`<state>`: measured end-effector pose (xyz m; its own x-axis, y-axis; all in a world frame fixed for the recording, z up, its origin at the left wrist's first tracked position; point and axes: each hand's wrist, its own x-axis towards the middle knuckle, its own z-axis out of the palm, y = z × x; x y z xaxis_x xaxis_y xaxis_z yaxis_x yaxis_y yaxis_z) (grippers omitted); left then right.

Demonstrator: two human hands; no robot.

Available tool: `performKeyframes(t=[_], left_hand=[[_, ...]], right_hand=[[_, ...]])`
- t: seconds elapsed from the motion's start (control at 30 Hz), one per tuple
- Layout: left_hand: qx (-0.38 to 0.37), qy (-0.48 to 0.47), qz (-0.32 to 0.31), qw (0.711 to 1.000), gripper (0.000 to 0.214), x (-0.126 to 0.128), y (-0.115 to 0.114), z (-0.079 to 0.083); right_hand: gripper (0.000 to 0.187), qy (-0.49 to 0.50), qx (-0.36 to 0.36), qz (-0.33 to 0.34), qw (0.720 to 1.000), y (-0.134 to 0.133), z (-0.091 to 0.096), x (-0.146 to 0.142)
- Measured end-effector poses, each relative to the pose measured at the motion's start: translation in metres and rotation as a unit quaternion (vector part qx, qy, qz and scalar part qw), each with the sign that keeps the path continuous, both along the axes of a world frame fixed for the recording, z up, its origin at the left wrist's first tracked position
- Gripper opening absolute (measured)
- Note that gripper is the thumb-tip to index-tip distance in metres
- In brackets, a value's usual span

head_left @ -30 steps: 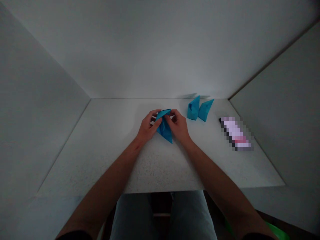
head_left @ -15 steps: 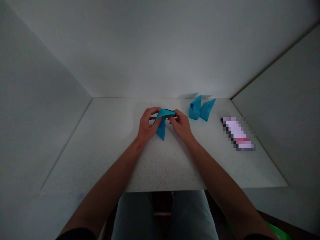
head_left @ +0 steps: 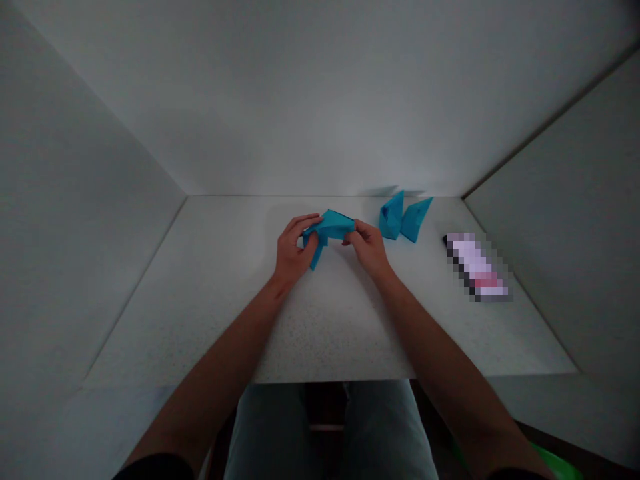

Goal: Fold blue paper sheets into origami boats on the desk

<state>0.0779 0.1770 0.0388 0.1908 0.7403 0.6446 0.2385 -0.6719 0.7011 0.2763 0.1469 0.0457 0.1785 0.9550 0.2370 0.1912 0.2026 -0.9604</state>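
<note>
Right hand [head_left: 370, 250] shifted right, holding blue paper [head_left: 336, 223] near tabletop's back edge [head_left: 280, 196]

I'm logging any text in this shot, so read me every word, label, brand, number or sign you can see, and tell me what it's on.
No text can be read.
Smartphone: its screen is pixelated, so nothing on it can be read.
Held blue folded paper: no writing visible.
Left standing blue paper piece and right one: no lettering discernible.
</note>
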Motion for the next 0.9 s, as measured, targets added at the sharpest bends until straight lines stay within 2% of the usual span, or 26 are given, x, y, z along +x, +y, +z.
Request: performKeyframes(t=[0.1, 0.23, 0.27, 0.33, 0.43, 0.6, 0.77, 0.9], left_hand=[[0.026, 0.025, -0.035, 0.999, 0.035, -0.001, 0.0, -0.001], [0.04, 0.075, -0.067, 0.994, 0.075, 0.001, -0.001, -0.005], [0.037, 0.082, -0.063, 0.994, 0.078, 0.002, -0.001, -0.007], [0.027, 0.087, -0.048, 0.995, 0.071, 0.003, 0.0, -0.01], [0.013, 0.075, -0.039, 0.996, 0.055, 0.004, 0.003, -0.013], [-0.023, 0.035, -0.05, 0.998, 0.048, 0.003, 0.005, -0.015], [-0.126, -0.033, -0.045, 0.991, 0.048, 0.004, 0.006, -0.019], [-0.186, -0.076, -0.039, 0.979, 0.048, 0.005, 0.009, -0.02]], right_hand=[[0.028, 0.077, -0.021, 0.028, 0.996, 0.002, 0.001, 0.001], [0.029, 0.164, -0.042, 0.036, 0.985, 0.004, 0.003, 0.001], [0.029, 0.174, -0.042, 0.036, 0.983, 0.004, 0.003, 0.0], [0.031, 0.174, -0.038, 0.036, 0.983, 0.004, 0.004, -0.001], [0.04, 0.137, -0.037, 0.05, 0.989, 0.005, 0.005, -0.002], [0.05, 0.057, -0.023, 0.081, 0.995, 0.0, 0.006, -0.006], [0.037, -0.077, 0.075, 0.096, 0.99, -0.008, 0.008, -0.009], [0.029, -0.234, 0.146, 0.088, 0.957, -0.013, 0.008, -0.009]])
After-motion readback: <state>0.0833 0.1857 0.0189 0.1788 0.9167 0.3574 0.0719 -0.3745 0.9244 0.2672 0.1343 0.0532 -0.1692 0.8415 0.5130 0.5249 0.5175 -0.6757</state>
